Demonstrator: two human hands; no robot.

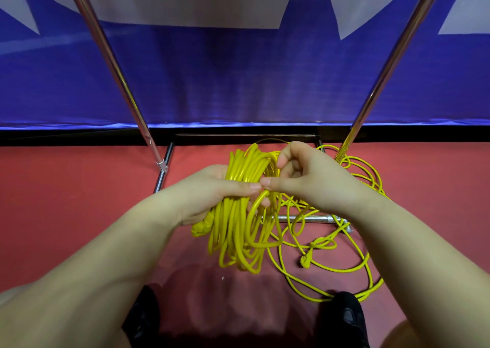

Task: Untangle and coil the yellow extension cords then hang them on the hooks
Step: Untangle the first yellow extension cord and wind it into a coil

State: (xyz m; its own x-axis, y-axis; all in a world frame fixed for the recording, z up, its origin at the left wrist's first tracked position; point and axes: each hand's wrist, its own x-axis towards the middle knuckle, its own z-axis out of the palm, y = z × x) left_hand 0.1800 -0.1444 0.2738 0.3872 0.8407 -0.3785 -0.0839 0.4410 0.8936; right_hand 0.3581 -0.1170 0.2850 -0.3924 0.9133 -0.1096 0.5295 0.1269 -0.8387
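We stand on red floor (pixel 66 215) w/ blue banner (pixel 238 82) behind chrome rack (pixel 111 63). L hand (pixel 212 188) grips cord coil (pixel 238 215); R hand (pixel 305 178) pinches a strand.

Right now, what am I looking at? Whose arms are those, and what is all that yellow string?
There is no machine here. The arms belong to a person who wears a camera on the head, so the one picture looks down as their own eyes do.

The yellow stuff is extension cord, not string. The left hand grips a coil of many loops that hangs down from it. The right hand pinches a strand at the top of that coil.

More loose cord lies tangled on the red floor, with a plug at one end. It runs over the foot of a shiny metal rack. Behind is a blue and white banner. The dark shapes at the bottom are shoes.
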